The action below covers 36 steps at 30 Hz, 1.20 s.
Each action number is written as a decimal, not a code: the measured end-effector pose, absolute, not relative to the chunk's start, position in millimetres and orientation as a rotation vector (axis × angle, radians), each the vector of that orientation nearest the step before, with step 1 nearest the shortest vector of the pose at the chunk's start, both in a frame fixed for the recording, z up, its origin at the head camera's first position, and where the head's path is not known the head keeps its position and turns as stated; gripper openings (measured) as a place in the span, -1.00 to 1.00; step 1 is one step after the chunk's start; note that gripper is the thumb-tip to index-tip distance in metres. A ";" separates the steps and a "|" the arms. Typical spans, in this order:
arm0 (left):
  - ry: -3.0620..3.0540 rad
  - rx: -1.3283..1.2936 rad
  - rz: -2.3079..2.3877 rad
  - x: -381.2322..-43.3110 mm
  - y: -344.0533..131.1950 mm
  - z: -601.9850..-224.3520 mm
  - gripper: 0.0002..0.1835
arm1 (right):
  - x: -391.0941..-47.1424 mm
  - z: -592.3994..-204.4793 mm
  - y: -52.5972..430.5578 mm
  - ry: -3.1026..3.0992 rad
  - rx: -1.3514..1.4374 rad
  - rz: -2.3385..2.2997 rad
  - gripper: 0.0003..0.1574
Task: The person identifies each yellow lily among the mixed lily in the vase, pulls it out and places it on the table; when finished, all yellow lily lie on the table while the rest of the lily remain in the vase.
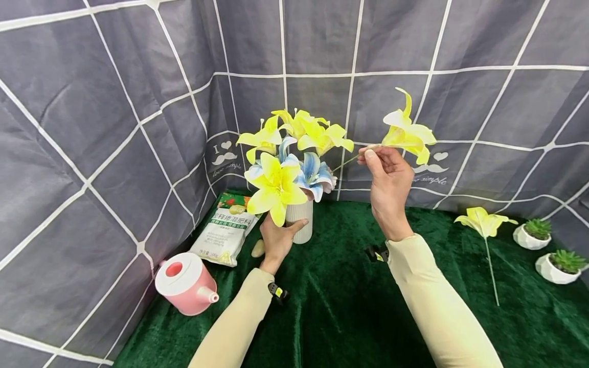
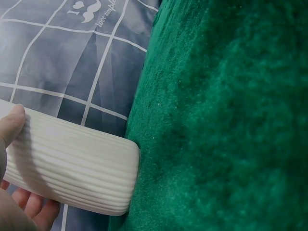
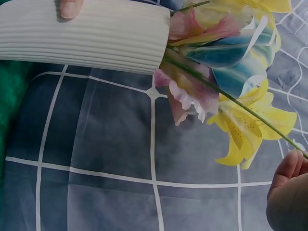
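Note:
My left hand [image 1: 276, 241] grips a white ribbed vase [image 1: 303, 232], thumb on one side and fingers around the other, as the left wrist view shows. Yellow lilies [image 1: 276, 186], blue lilies [image 1: 314, 174] and pink ruffled petals [image 3: 185, 94] fill its mouth. To the right, my right hand [image 1: 391, 184] pinches the green stem [image 3: 250, 114] of another yellow lily [image 1: 407, 135], close below the bloom. That stem slants down to the vase's mouth, where its lower end is hidden among the petals.
A pink watering can [image 1: 186, 286] and a white-and-green bag [image 1: 225, 230] stand left, with a pale stone [image 1: 258, 249] beside the bag. One yellow lily [image 1: 484, 222] lies on the green cloth [image 1: 349, 306] at right, near two potted succulents [image 1: 534, 235]. A grey checked curtain [image 1: 317, 41] hangs behind.

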<state>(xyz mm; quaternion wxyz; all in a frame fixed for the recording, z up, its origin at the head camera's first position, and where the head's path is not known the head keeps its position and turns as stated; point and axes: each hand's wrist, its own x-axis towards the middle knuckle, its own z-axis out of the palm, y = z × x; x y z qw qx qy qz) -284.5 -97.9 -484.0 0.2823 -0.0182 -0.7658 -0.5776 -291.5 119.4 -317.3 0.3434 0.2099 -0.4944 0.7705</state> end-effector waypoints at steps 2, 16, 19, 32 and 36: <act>-2.029 -0.054 -1.593 -284.4 -97.4 -484.5 -0.18 | -290.6 -317.2 121.0 -1.273 0.547 1.995 -0.91; -1.916 -0.114 -1.803 -284.6 -96.0 -486.2 -0.21 | -287.9 -311.9 121.8 -1.227 0.564 2.024 -0.84; -1.943 -0.080 -1.765 -283.7 -95.7 -485.7 -0.27 | -286.8 -310.0 120.8 -1.273 0.597 1.962 -0.82; -1.959 -0.069 -1.749 -285.9 -96.0 -487.6 -0.33 | -284.7 -319.3 128.8 -1.191 0.545 1.996 -0.95; -1.988 -0.034 -1.705 -286.6 -96.5 -487.2 -0.30 | -288.3 -327.8 131.7 -1.139 0.541 2.055 -0.94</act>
